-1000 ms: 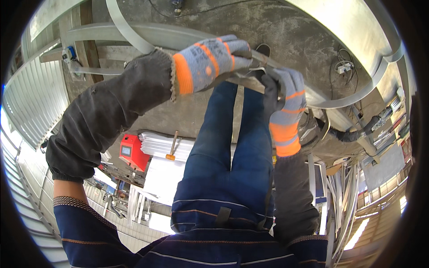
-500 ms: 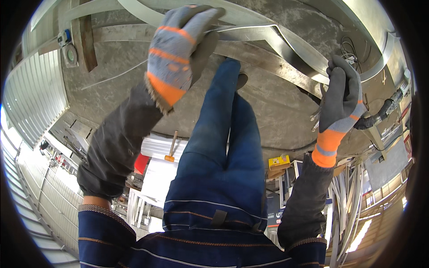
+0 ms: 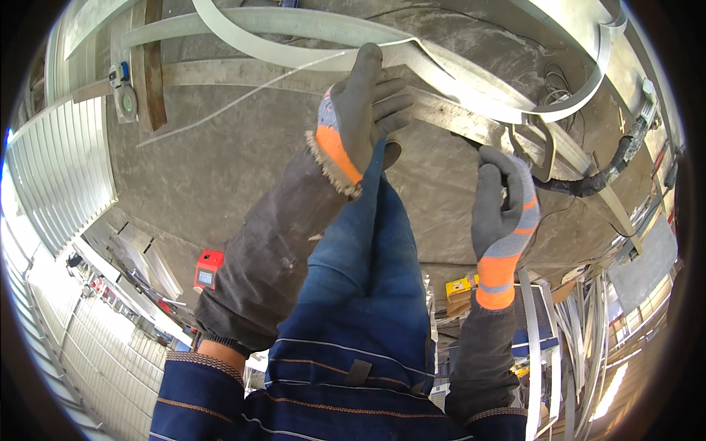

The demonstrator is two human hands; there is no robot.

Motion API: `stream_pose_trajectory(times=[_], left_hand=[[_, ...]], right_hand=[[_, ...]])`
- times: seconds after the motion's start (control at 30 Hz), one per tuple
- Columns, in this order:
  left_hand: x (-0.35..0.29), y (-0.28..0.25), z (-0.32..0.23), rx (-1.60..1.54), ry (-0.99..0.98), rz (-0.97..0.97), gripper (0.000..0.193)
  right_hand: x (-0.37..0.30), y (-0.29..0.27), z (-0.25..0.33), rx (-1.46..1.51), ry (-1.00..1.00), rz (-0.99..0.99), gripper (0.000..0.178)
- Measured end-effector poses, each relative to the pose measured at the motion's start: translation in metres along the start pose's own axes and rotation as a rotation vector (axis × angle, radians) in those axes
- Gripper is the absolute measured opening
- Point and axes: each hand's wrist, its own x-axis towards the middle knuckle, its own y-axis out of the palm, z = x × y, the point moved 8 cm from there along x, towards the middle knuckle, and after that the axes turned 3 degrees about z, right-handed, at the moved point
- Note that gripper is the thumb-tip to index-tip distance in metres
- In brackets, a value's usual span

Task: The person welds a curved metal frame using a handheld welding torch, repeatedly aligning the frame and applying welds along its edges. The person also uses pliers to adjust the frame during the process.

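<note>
My left hand [image 3: 364,106], in a grey knit glove with an orange cuff, is raised with its fingers spread and nothing seen in them. Its thumb reaches up to a curved pale metal strip [image 3: 290,55]; whether they touch I cannot tell. My right hand [image 3: 504,202], gloved alike, hangs below a dark metal loop [image 3: 546,151], apart from it. Its fingers curl loosely with a gap to the thumb, and I see nothing held. A thin whitish rod [image 3: 228,106] slants up toward the left hand. Behind the hands, a long straight metal bar [image 3: 441,106] crosses the floor.
A dark wrapped hose [image 3: 610,175] curves at the right. On the left are a brown metal upright [image 3: 153,81], a small blue-topped device [image 3: 123,92], a ribbed white panel [image 3: 66,158] and a red device with a screen [image 3: 209,270]. A yellow box [image 3: 461,285] stands beside my right forearm.
My left hand has moved right and its fingers have spread. My right hand has come left and down, away from the strip's end. The mallet near my left forearm is out of sight.
</note>
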Motion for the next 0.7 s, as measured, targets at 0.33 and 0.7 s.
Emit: stream_pose_trajectory(times=[0.33, 0.7], left_hand=[[0.035, 0.009, 0.006, -0.256, -0.242, -0.161, 0.076], [0.037, -0.001, 0.007, -0.252, -0.359, -0.169, 0.053]], right_hand=[[0.057, -0.035, 0.030, -0.137, -0.119, -0.046, 0.028], [0.172, -0.367, -0.204, -0.435, 0.275, -0.675, 0.024]])
